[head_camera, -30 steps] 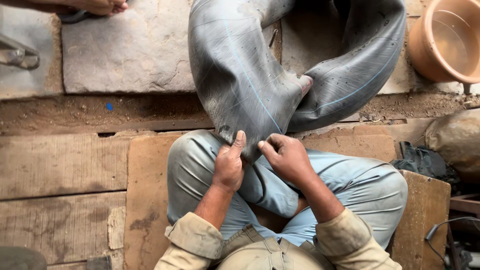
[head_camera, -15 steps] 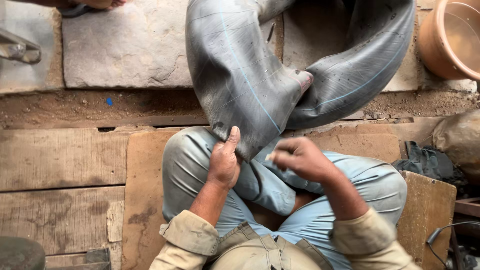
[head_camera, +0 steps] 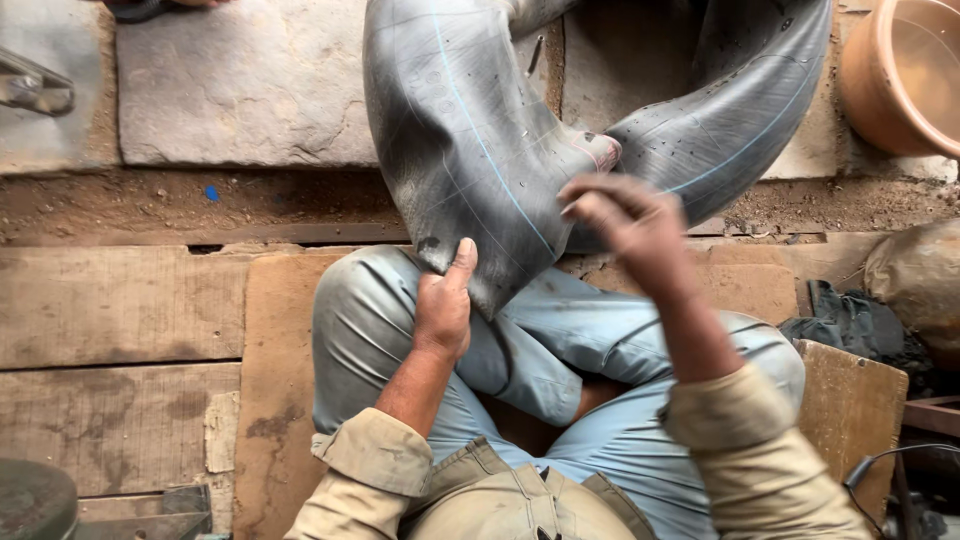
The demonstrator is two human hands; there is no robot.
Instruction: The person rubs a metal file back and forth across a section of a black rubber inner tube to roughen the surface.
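**Seated person holding a folded rubber inner tube across the lap**

The landmark is the large inner tube [head_camera: 470, 130], a wide, flattened loop of dark grey rubber that fills the upper middle of the view and droops down onto the knees. Its surface is dusty and scuffed, crossed by a thin pale blue line along its length and speckled with small pits; a pinkish, worn spot shows at the crease where the two limbs of the loop meet. The lower fold rests on the person's light blue trousers [head_camera: 560, 370], which appear to serve as a support so that one stretch of rubber lies flat for close handling.

Behind the tube lies a stone slab [head_camera: 240, 85]; to its left and below it, worn wooden planks [head_camera: 110, 310] form the floor. To the upper right of the tube stands a terracotta-coloured basin [head_camera: 905, 75], and to its lower right lies a heap of dark cloth [head_camera: 850, 320].

The left hand [head_camera: 443, 305] grips the lowest fold of the tube, thumb pressed up along the outer face and fingers curled beneath, clamped on the rubber, apparently to keep it taut and still. The right hand [head_camera: 630, 220], blurred, hovers at the tube's crease, fingers bent and drawn together; whether they touch the rubber or pinch anything cannot be told.
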